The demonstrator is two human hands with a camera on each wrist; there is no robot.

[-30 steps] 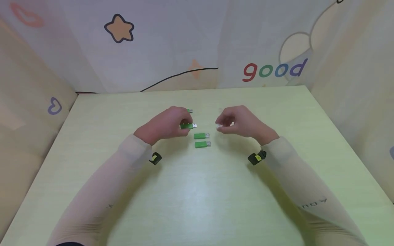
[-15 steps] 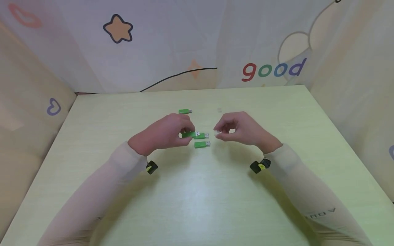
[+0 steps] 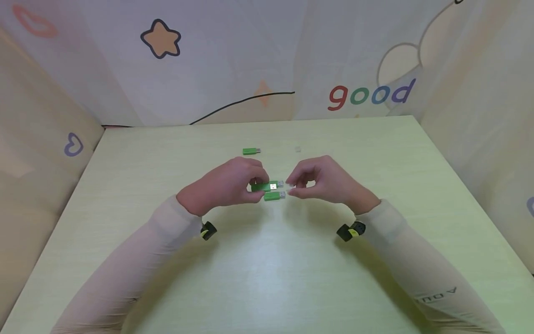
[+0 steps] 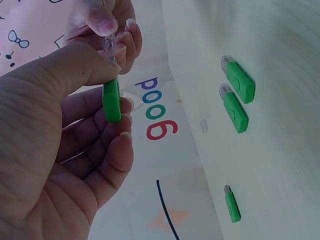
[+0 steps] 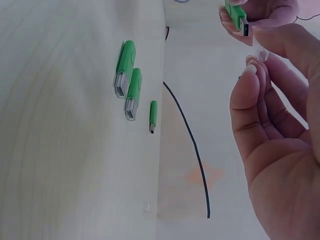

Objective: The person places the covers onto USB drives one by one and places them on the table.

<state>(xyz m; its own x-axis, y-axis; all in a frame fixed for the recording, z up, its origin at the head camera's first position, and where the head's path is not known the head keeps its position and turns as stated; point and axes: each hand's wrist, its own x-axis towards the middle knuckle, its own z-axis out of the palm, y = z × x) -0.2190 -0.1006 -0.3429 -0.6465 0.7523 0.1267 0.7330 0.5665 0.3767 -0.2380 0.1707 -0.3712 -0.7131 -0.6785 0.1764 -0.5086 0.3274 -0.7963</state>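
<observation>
While the left hand (image 3: 227, 185) pinches a green USB stick (image 3: 264, 187) between thumb and curled fingers, plug end pointing right, the right hand (image 3: 323, 181) pinches a small clear cap (image 5: 261, 54) at its fingertips, just short of that plug. Both are raised over the pale green surface (image 3: 267, 269). Beneath them two more green sticks (image 4: 236, 95) lie side by side; a fourth stick (image 3: 251, 151) and a loose clear cap (image 3: 298, 149) lie farther back.

- A small clear cap (image 5: 262, 54) is pinched by the right hand (image 5: 280, 150).
- A green USB stick (image 5: 236, 15) is held just above it.
- Three more green sticks (image 5: 131, 85) are laid on the table (image 5: 65, 150).
</observation>
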